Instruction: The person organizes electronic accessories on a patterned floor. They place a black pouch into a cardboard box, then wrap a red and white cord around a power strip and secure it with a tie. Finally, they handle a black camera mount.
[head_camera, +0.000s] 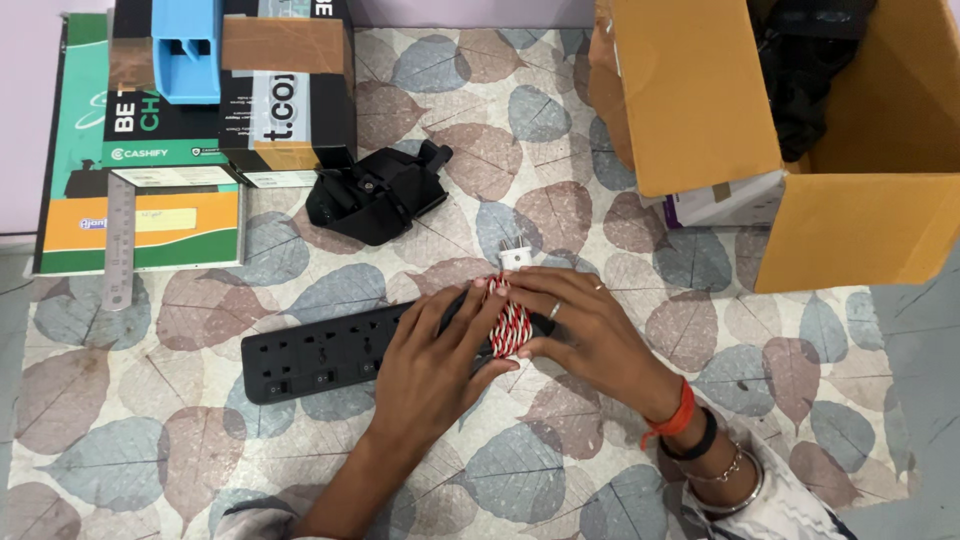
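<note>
Black plastic power strip, long and multi-socketed, is lying slantwise across the leaf-patterned tablecloth in the head view, its left end free and its right end passing under my hands. Red-and-white twisted cord is sitting wound in a tight bundle over that right end, between my two hands. White plug is poking out just above the bundle, prongs pointing away from me.

My left hand is lying palm down across the strip, fingers spread and curling toward the left side of the cord bundle, fingertips touching it. My right hand is resting flat over the right side of the bundle, fingers reaching across its top, a ring showing on one finger. Both hands are pressing on strip and cord together rather than pinching anything; neither is closing into a full grasp that I can make out.

Also showing in this view:
- Black pouch-like object, just beyond the strip, well short of my hands.
- Open brown cardboard box at upper right, dark material inside.
- Dark taped parcel at upper left, a blue plastic piece standing on it.
- Green and orange printed folder under the parcel, a metal ruler lying along it.
- Red thread, black band and bangles on my right wrist.
</note>
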